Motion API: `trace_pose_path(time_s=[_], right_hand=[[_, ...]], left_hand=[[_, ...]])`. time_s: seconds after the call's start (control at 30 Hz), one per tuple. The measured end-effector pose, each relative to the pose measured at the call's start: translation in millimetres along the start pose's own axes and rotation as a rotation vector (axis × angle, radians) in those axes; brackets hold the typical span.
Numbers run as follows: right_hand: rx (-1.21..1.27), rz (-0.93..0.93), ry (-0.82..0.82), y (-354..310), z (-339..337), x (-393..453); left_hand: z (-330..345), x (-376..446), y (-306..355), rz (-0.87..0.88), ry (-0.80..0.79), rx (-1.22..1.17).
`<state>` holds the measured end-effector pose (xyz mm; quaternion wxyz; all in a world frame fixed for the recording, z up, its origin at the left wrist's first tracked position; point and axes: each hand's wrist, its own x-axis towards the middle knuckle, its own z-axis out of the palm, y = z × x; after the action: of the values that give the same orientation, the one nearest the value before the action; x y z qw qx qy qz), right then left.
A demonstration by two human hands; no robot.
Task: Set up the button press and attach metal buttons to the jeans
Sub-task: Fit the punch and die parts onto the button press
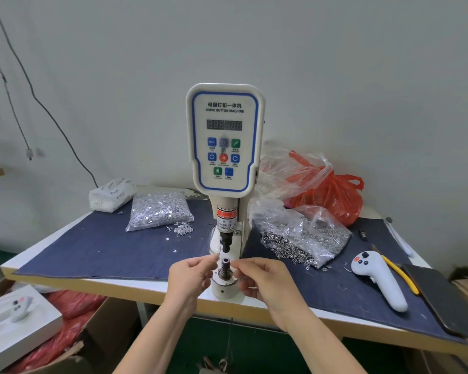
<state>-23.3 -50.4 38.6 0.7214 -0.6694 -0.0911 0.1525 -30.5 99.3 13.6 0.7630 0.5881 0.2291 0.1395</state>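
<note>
Two hands meet low in the frame's centre at the button press (224,147), which stands near the front edge of the denim-covered surface (97,252). Left hand (191,279) and right hand (257,280) both curl their fingertips in towards the lower die (224,268); whether either actually pinches it I cannot tell. Bags of metal buttons (157,211) flank the press, leaving open cloth at lower left.

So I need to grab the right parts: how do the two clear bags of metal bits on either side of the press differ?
The left bag holds bright silver pieces and lies plump and mostly closed, with a few tack-like bits spilled beside it. The right bag holds darker, ring-shaped pieces, is crumpled and open, and spills them toward the table's front. Both are clear plastic, resting on the denim cloth beside the press.
</note>
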Motion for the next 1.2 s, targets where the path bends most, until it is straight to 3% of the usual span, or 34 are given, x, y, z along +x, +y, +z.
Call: trace_pose_path(time_s=[0.33,0.6,1.2], right_hand=[[-0.001,0.045,0.086,19,-19,3],[-0.015,0.042,0.094,22,-20,5],[-0.078,0.044,0.126,25,-22,2]], left_hand=[[17,20,2,-0.279,0.014,-0.034],[17,23,3,-0.280,-0.052,0.032],[18,21,6,-0.452,-0.131,-0.181]])
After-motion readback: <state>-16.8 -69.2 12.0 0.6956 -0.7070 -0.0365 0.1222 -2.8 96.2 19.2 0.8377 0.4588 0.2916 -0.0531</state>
